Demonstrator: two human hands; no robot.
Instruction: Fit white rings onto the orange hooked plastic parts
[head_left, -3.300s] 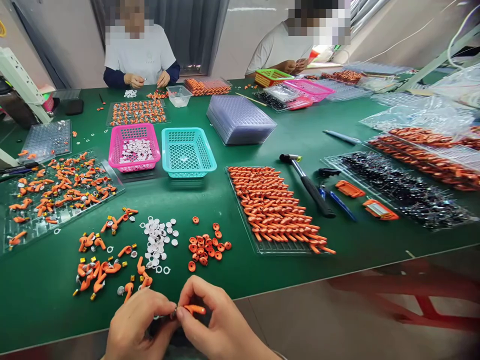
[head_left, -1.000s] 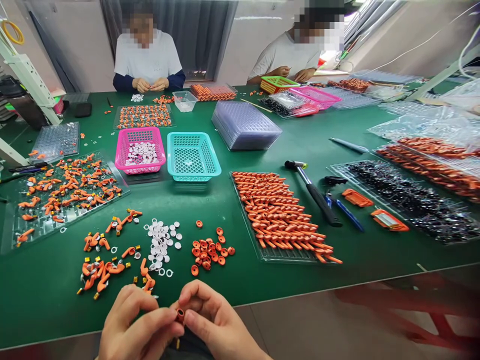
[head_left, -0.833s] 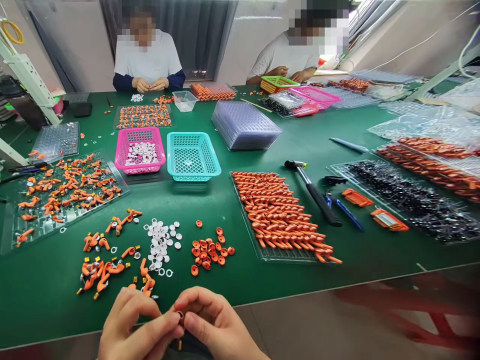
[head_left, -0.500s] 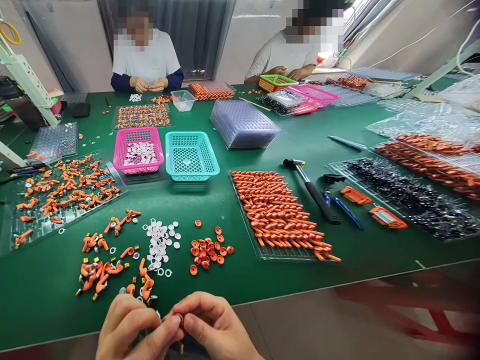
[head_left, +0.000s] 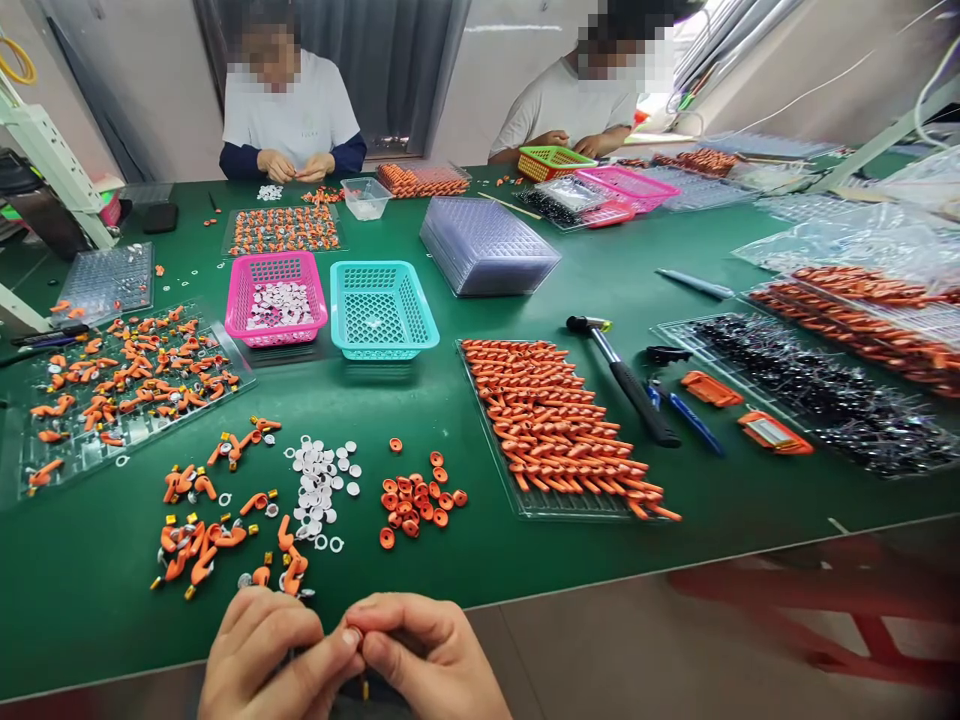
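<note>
a small orange piece (head_left: 358, 637) is pinched between both hands at the near edge of the green surface (head_left: 420, 410); its gold-coloured tip (head_left: 365, 690) pokes out below the fingers, towards the person, while the rest of its long axis is hidden; the left hand (head_left: 266, 650) closes thumb and forefinger on it, the other fingers curled; the right hand (head_left: 435, 655) grips its other side, thumb and forefinger nearly together; beyond lie flat white discs (head_left: 318, 486) and round, hollow orange cups (head_left: 440, 518), with smooth, bent orange parts (head_left: 202, 568) to the left; bare, glossy surface runs between the cups and a clear plastic tray (head_left: 525, 508) of slanting orange stems (head_left: 555, 420)
</note>
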